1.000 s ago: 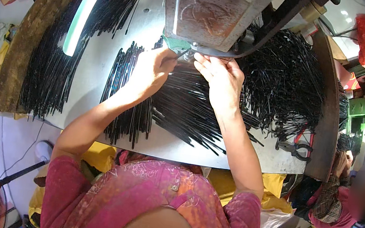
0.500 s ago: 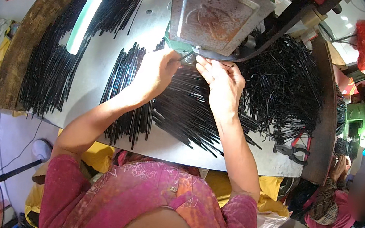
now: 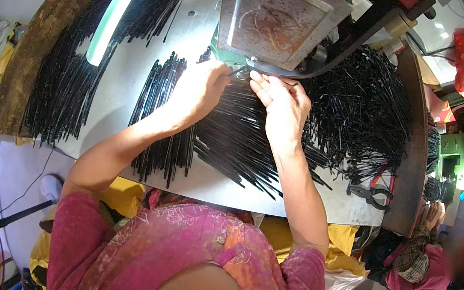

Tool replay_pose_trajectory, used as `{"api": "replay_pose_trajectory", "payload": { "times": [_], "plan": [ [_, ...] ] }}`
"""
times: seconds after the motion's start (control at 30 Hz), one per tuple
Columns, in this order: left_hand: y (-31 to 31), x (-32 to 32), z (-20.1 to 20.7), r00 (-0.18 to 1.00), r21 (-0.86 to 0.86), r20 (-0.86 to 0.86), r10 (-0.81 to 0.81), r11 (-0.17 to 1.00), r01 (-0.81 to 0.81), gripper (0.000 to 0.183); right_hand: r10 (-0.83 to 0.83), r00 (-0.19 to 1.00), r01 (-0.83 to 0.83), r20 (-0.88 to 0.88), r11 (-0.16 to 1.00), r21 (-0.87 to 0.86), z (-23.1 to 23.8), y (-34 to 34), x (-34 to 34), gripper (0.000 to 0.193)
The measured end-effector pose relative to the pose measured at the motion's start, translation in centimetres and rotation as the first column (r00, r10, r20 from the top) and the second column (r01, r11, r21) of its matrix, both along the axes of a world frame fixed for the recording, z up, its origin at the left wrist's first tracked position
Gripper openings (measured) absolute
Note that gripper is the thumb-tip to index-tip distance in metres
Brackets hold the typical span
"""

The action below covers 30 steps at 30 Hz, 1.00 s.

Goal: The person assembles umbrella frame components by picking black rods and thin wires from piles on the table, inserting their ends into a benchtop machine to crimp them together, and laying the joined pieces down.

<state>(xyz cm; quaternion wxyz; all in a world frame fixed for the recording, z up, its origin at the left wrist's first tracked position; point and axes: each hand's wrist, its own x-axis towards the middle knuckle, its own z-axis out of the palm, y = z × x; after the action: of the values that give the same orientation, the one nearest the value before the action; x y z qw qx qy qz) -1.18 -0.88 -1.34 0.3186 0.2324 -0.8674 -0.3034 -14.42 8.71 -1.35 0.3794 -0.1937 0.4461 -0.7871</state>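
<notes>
My left hand (image 3: 201, 88) is closed with a thin black rod (image 3: 237, 72) in its fingers, the rod's tip reaching toward the working point under the machine head (image 3: 279, 22). On the other side of that point, my right hand (image 3: 280, 101) has its fingers pinched together; whatever they hold is too small to make out. Beneath and between my hands lies a fanned bundle of black rods (image 3: 239, 137). Another bundle of black rods (image 3: 156, 108) lies beside my left forearm.
A tangled heap of black rods (image 3: 365, 105) fills the table's right side, with pliers (image 3: 372, 196) near it. More black rods (image 3: 66, 82) lie at left under a white lamp (image 3: 110, 22). A wooden rim (image 3: 26, 64) borders the metal table. Another person (image 3: 419, 266) works at far right.
My hands keep almost the same place and grip at the machine. The whole view has shifted very slightly. The other person's hands at far right have moved a little.
</notes>
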Motion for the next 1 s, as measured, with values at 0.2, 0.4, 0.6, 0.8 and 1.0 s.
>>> {"api": "replay_pose_trajectory", "payload": {
  "times": [0.2, 0.4, 0.6, 0.8, 1.0],
  "plan": [
    [0.6, -0.3, 0.2, 0.985, -0.306, 0.129, 0.113, 0.949, -0.069, 0.009, -0.024, 1.0, 0.023, 0.011, 0.999, 0.039, 0.4, 0.2, -0.1, 0.011],
    [0.6, -0.2, 1.0, 0.996, -0.176, 0.079, 0.033, 0.984, -0.019, 0.014, 0.026, 0.974, -0.036, 0.224, 0.998, 0.042, 0.5, 0.1, -0.5, 0.01],
    [1.0, 0.3, 1.6, 0.979, 0.951, -0.204, -0.006, 0.236, 0.199, 0.017, 0.213, 0.977, -0.212, 0.027, 0.941, 0.265, 2.1, 1.5, -0.4, 0.01],
    [3.5, -0.1, 2.2, 0.892, 0.932, -0.329, 0.31, -0.045, 0.359, 0.006, 0.019, 0.993, -0.047, 0.12, 0.97, 0.237, 3.2, 3.0, -0.3, 0.013],
    [5.3, 1.3, 2.2, 0.935, 0.943, -0.331, 0.13, 0.008, 0.332, 0.006, 0.061, 0.994, -0.072, 0.094, 0.99, 0.12, 2.3, 3.3, 2.7, 0.009]
  ]
}}
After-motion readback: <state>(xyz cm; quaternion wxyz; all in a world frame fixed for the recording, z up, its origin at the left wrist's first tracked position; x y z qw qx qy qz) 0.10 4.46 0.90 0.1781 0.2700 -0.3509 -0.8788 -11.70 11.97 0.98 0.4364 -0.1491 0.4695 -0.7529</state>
